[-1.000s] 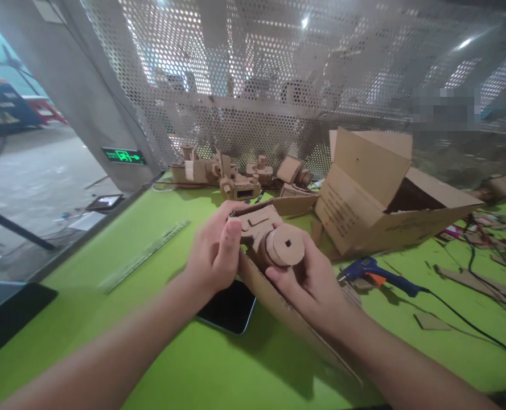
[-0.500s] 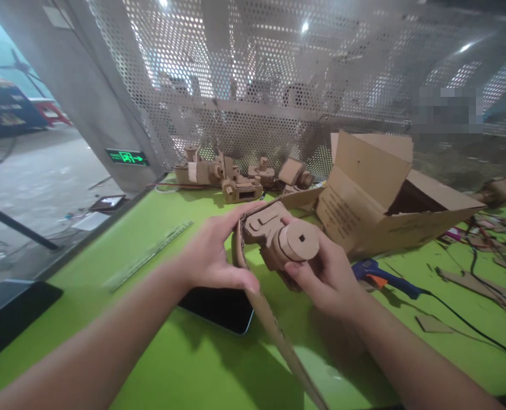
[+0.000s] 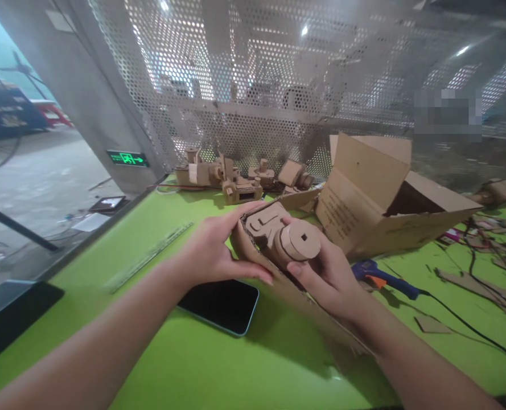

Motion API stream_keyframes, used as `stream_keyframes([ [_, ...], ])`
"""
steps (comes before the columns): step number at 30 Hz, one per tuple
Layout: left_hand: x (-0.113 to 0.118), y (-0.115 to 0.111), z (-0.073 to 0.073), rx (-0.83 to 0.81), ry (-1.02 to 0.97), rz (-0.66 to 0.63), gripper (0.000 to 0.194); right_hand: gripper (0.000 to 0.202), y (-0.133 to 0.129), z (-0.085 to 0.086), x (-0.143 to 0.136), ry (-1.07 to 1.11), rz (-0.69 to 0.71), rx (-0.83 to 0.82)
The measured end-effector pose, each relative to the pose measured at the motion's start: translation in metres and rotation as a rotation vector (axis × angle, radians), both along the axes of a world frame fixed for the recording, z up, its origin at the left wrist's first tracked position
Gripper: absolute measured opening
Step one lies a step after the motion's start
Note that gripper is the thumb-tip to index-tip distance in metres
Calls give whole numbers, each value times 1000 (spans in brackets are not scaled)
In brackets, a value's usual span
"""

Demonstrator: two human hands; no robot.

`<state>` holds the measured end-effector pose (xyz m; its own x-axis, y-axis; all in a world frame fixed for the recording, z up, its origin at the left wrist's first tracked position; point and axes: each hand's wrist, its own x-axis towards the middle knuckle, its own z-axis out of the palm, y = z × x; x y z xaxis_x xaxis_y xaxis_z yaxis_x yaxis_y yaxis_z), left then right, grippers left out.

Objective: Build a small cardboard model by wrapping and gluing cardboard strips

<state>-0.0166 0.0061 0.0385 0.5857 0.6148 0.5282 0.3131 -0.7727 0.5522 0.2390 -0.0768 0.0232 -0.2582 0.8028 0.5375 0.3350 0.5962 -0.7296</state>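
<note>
If overbent, liable to crease: cardboard strip (image 3: pixel 289 291) held by left hand (image 3: pixel 216 247) around cardboard camera (image 3: pixel 287 244) clasped in right hand (image 3: pixel 329 274).

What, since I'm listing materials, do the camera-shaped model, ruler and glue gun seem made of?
Camera-shaped model: apparently matt brown cardboard, its cut edges layered. Ruler: probably clear plastic; green shows through. Glue gun: likely smooth plastic, from its even blue colour.

a phone (image 3: pixel 225 310) and clear ruler (image 3: pixel 161 249) on the green tabletop (image 3: pixel 184 370)
</note>
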Motion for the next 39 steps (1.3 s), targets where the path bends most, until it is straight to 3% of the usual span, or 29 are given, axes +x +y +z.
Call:
stream_keyframes([
  [14,-1,1,-1,13,-8,-31,118,57,0,1,1,-21,-16,-15],
  [24,1,6,-9,15,-70,-117,106,42,7,6,3,9,32,-13],
  [39,2,6,-9,85,-41,-89,101,38,6,6,3,30,22,-58],
])
